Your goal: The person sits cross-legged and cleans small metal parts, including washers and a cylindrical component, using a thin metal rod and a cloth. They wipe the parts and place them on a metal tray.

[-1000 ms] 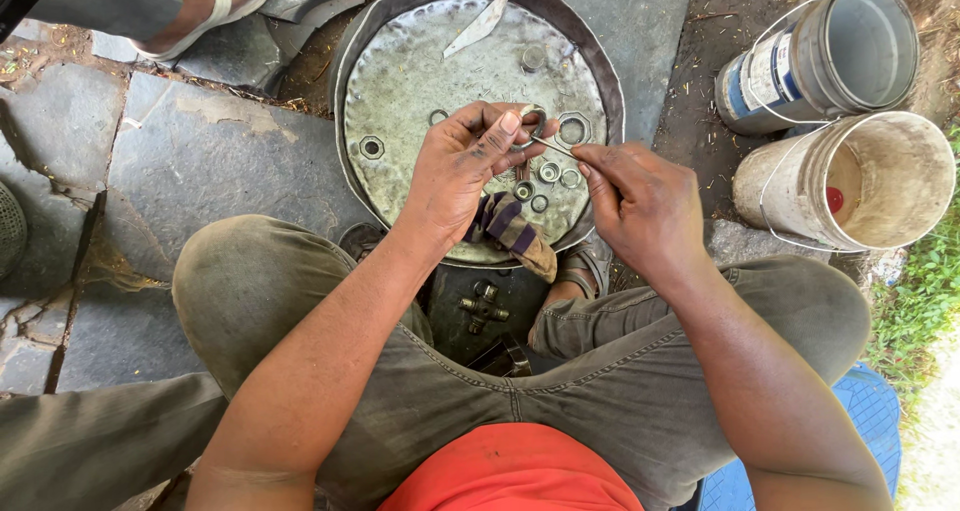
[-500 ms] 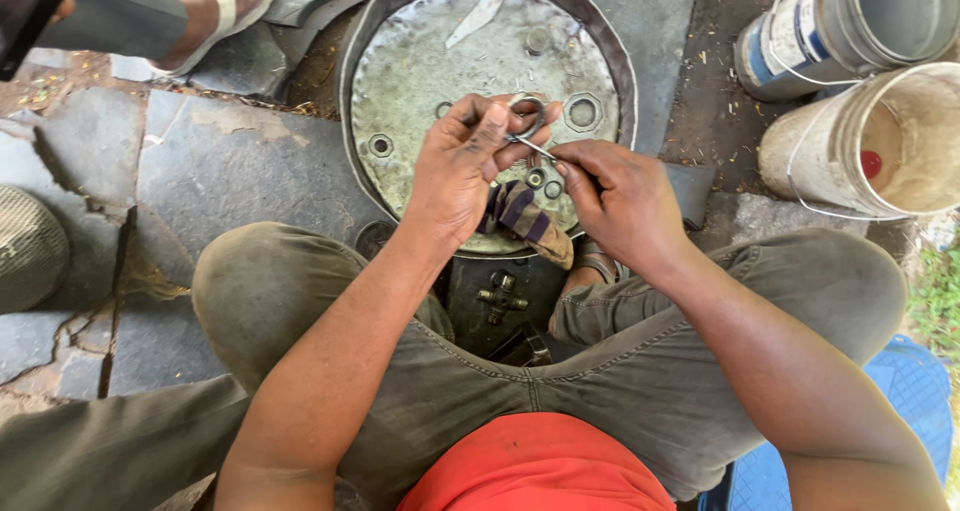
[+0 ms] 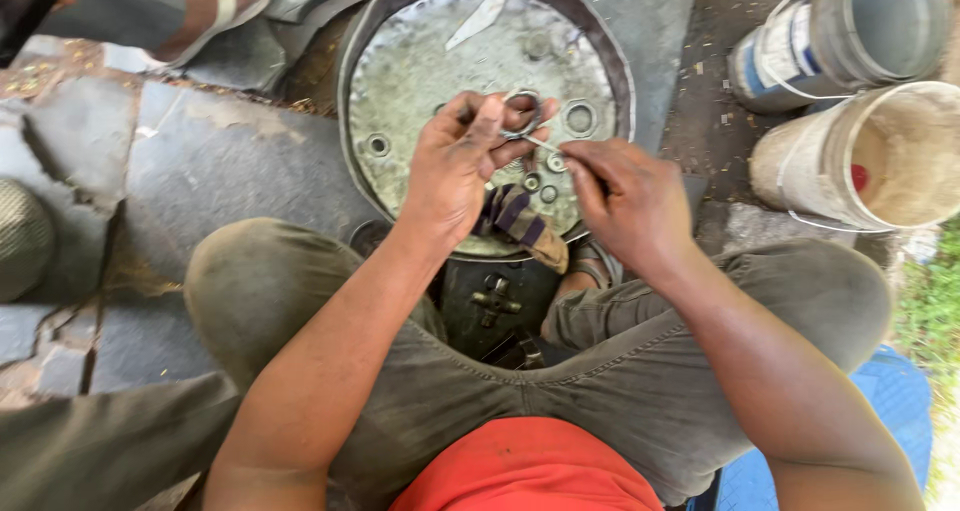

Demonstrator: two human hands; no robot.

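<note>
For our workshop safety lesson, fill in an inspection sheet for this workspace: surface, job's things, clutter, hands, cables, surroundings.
Surface: cracked stone slabs; round metal pan of murky liquid.
Job's things: small metal ring in left hand; thin metal tool in right hand; more rings lie in the pan.
Clutter: striped rag, metal blade on pan.
Hands: both pinched shut, over the pan.
Cables: nothing seen.
Surroundings: two buckets, another person's sandalled foot, grass at the right edge.
</note>
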